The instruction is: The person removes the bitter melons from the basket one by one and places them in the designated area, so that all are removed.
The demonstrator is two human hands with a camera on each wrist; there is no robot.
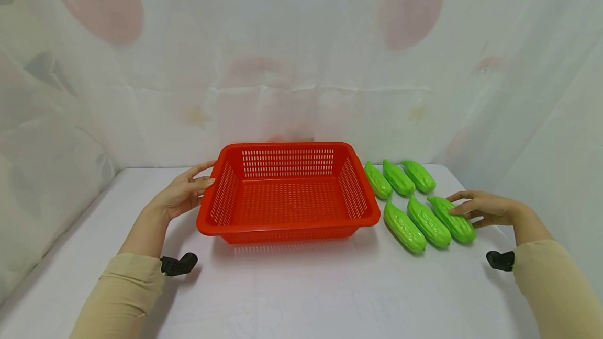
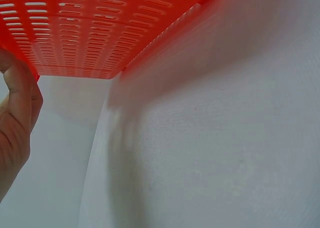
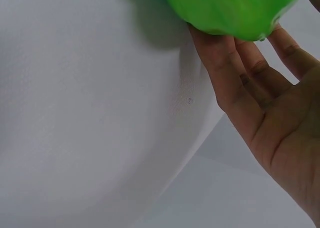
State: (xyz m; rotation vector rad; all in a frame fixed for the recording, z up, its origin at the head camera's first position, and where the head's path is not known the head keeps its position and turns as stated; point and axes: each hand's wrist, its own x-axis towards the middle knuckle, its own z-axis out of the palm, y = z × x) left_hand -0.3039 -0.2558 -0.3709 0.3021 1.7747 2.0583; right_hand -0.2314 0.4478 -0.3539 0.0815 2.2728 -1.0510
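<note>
A red perforated plastic basket [image 1: 287, 229] sits on the white table, and nothing lies in it. My left hand [image 1: 181, 192] grips its left rim, thumb near the top edge; the left wrist view shows this hand [image 2: 17, 112] beside the slotted wall [image 2: 95, 32]. On the right, my right hand [image 1: 487, 207] holds the rightmost green bitter melon [image 1: 459, 226] of the front row. In the right wrist view, the fingers [image 3: 225, 72] lie against the end of that bitter melon [image 3: 230, 10], and the thumb is mostly out of frame.
More bitter melons stand close by: two in the front row [image 1: 405, 228], several in the back row [image 1: 399, 178] near the basket's right wall. A patterned white curtain [image 1: 282, 88] hangs behind the table [image 1: 301, 292]. Each wrist carries a small black device [image 1: 179, 264].
</note>
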